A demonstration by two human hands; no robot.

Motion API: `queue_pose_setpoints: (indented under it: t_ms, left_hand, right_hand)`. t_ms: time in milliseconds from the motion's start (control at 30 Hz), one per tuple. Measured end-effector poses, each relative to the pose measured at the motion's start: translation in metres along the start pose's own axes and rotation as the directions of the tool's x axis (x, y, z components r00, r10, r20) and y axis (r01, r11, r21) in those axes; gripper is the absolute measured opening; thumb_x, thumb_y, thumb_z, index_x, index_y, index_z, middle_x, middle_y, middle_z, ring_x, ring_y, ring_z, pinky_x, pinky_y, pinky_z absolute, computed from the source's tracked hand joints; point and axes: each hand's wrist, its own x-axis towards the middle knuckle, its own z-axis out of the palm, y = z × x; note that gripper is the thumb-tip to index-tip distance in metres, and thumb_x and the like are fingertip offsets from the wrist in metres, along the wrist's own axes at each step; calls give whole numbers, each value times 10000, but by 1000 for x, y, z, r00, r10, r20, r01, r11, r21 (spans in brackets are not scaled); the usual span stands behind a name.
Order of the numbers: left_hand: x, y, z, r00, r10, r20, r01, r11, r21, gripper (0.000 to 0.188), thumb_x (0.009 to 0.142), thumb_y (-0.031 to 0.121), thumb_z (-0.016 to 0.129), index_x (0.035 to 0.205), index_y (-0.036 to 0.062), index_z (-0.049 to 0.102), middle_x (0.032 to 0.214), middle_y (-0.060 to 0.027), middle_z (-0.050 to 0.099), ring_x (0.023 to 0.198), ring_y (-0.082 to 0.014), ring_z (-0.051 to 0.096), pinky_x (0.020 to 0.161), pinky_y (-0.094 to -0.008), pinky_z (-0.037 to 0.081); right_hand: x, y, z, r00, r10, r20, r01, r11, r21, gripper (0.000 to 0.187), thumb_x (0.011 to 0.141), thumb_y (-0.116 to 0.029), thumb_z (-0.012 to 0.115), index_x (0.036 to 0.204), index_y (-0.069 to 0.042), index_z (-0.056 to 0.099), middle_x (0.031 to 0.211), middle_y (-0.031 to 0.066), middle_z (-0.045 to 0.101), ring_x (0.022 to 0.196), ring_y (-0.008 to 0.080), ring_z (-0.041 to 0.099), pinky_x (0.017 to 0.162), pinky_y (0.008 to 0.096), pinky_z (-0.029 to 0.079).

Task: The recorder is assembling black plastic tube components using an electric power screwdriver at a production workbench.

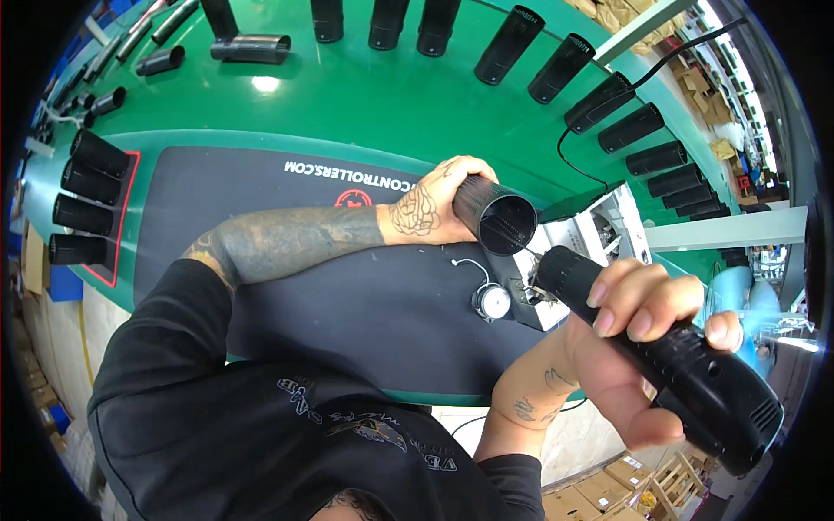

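Observation:
My left hand [434, 208] is wrapped round a black perforated cylinder [470, 196], whose open end faces my right side. A black electric screwdriver [678, 373] is gripped in my right hand [647, 304], fingers over its body and thumb below. Its thin bit points toward the cylinder's open mouth; whether the tip touches the wall cannot be made out. Just beyond the screwdriver's nose stands a white metal fixture [569, 234] with an open front. A small round motor-like part [493, 301] with a white cable lies on the dark mat [287, 321] below the cylinder.
Several black cylinders [512, 43] stand in an arc along the far and right side of the green table [347, 95]. More cylinders [82, 213] lie at the left edge. A pale metal bar [730, 227] and a black cable [569, 156] are on the right. Cardboard boxes [599, 491] sit below.

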Motion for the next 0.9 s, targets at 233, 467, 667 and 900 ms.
queue_pose_setpoints:
  t_ms: [233,467,667,900]
  left_hand:
    - [2,3,1,1000,1,-22,0,1000,23,665,591,96,843,1112,57,432,1051,-94,546,969,-215,572,858,-329,470]
    - [2,0,9,991,-119,-58,112,986,-120,676,563,164,840,1108,70,452,1034,-112,524,968,-275,546,846,-362,448]
    - [1,-4,10,986,-158,-55,148,977,-154,678,560,137,833,1116,77,449,1031,-110,531,971,-259,559,838,-344,456]
    - [1,-3,9,986,-161,-41,153,978,-143,675,558,124,825,1113,77,443,1021,-111,530,950,-256,562,831,-342,457]
  right_hand:
    - [1,4,1,999,-1,38,1,1000,-5,735,725,-616,640,1191,-115,374,802,88,474,564,177,485,543,326,404]
    - [0,12,-2,998,-11,59,13,999,-35,693,782,-604,581,1207,-101,363,794,100,484,559,185,486,523,334,412]
    - [4,14,-11,1000,-1,0,1,1000,19,653,792,-595,571,1168,-92,391,758,111,486,537,181,467,512,332,415]
    - [6,13,-14,999,-22,38,21,1000,16,710,755,-638,586,1162,-89,394,740,105,477,520,179,467,500,329,408]
